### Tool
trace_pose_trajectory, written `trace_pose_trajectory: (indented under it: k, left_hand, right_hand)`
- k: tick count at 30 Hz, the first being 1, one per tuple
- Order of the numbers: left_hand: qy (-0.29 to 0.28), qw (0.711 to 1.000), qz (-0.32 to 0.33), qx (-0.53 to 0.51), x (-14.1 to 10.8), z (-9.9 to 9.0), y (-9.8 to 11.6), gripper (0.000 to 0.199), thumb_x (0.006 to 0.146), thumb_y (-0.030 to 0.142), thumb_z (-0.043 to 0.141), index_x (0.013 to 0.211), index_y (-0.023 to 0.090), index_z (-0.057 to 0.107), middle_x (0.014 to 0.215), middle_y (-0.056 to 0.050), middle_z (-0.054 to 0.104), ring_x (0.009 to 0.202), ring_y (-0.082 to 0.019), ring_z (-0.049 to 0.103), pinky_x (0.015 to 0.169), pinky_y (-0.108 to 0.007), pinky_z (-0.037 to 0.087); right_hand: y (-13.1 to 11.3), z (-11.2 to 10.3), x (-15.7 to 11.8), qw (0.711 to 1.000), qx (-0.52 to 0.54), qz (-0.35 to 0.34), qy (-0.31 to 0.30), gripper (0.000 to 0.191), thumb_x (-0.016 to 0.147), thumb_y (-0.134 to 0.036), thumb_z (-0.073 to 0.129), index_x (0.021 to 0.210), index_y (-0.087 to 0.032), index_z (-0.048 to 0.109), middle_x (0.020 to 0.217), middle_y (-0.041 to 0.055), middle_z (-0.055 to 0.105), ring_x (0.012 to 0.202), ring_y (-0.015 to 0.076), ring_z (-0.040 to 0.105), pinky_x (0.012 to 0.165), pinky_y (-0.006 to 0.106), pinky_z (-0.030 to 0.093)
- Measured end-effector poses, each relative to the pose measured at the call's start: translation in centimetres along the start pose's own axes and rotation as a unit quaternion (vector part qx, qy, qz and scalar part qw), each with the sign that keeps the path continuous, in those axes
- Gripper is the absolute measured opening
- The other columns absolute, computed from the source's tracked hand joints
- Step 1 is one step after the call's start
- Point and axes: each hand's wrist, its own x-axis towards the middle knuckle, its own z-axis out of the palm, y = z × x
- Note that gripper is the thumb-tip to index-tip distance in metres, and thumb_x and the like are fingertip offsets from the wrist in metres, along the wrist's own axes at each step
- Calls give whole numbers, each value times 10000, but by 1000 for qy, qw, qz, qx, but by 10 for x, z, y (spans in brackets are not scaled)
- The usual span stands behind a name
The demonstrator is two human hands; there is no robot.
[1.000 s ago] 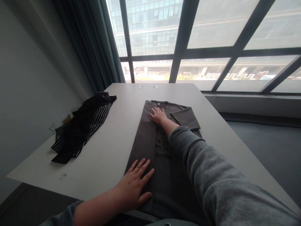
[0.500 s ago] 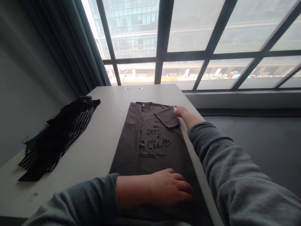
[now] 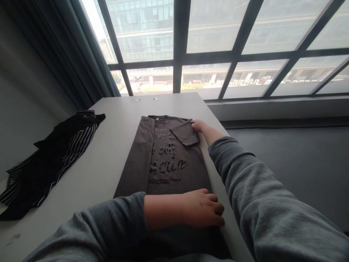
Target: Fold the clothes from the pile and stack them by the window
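Note:
A dark grey T-shirt (image 3: 174,185) with black lettering lies front up on the white table, its left side folded inward over the print. Its right short sleeve is turned in across the chest. At the far right shoulder my right hand (image 3: 198,126) pinches the cloth at the fold. My left hand (image 3: 203,208) reaches across the lower part of the shirt, fingers curled at its right edge; the fingertips are partly hidden. The hem end of the shirt is covered by my left forearm and sleeve.
A black garment with white stripes (image 3: 54,156) lies crumpled on the left of the white table (image 3: 109,145). Two small round fittings (image 3: 155,99) sit near the far table edge. Beyond stand a large window and a dark curtain (image 3: 81,47). Grey floor (image 3: 294,163) lies to the right.
My left hand has moved slightly to the shirt's right edge, and its fingers have curled in. My right hand stays at the shoulder. The whole view has shifted a little.

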Motion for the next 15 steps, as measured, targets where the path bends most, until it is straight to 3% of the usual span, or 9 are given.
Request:
trace_pose_trajectory:
  k: [6, 11, 15]
  left_hand:
    - [22, 999, 30, 9, -8, -18, 11, 194, 1056, 265, 574, 1133, 259, 751, 1297, -47, 729, 1144, -219, 592, 859, -392, 457]
    - [25, 999, 33, 8, -19, -33, 18, 114, 1013, 240, 676, 1107, 263, 736, 1020, 1, 768, 911, -178, 662, 833, -413, 448]
    - [44, 999, 20, 26, -39, -52, 29, 79, 987, 258, 733, 1066, 261, 742, 993, 20, 755, 847, -165, 656, 850, -413, 456]
  right_hand:
    - [-9, -8, 7, 999, 39, 14, 20, 573, 909, -73, 483, 1438, -99, 702, 1458, 129, 696, 1270, 217, 684, 1073, 251, 483]
    - [-26, -22, 12, 999, 44, -4, 31, 545, 894, -71, 515, 1389, -112, 737, 1418, 102, 726, 1245, 213, 691, 1070, 232, 479]
    - [-52, -33, 18, 998, 41, -30, 40, 527, 888, -63, 522, 1359, -106, 754, 1409, 111, 731, 1236, 220, 693, 1067, 231, 480]
